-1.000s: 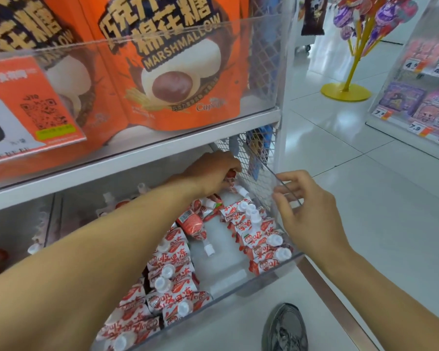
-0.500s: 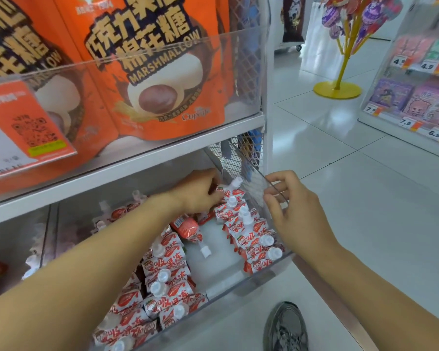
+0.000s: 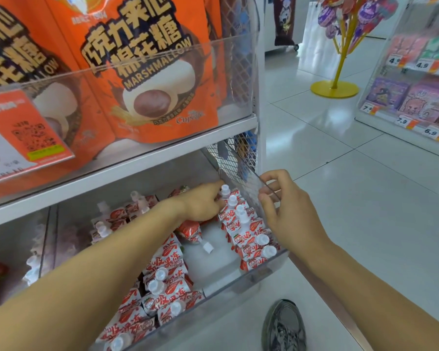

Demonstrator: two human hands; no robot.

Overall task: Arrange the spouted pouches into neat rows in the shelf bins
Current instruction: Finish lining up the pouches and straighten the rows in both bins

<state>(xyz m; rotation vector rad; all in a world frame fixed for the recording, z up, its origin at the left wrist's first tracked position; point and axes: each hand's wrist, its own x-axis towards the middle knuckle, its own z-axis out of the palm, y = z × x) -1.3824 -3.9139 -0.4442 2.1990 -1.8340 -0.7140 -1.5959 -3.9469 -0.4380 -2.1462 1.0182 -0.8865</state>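
Seating the rear pouch (image 3: pixel 226 196) squarely, left hand (image 3: pixel 200 205) gripping it, right hand (image 3: pixel 287 211) pinching the bin wall (image 3: pixel 241 171), should keep the row straight.

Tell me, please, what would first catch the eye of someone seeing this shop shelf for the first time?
Probably the big orange marshmallow bags filling the upper shelf. Below them, the left hand reaches into the clear bin among red-and-white spouted pouches, touching the rear of the right-hand row, while the right hand pinches the bin's side wall.
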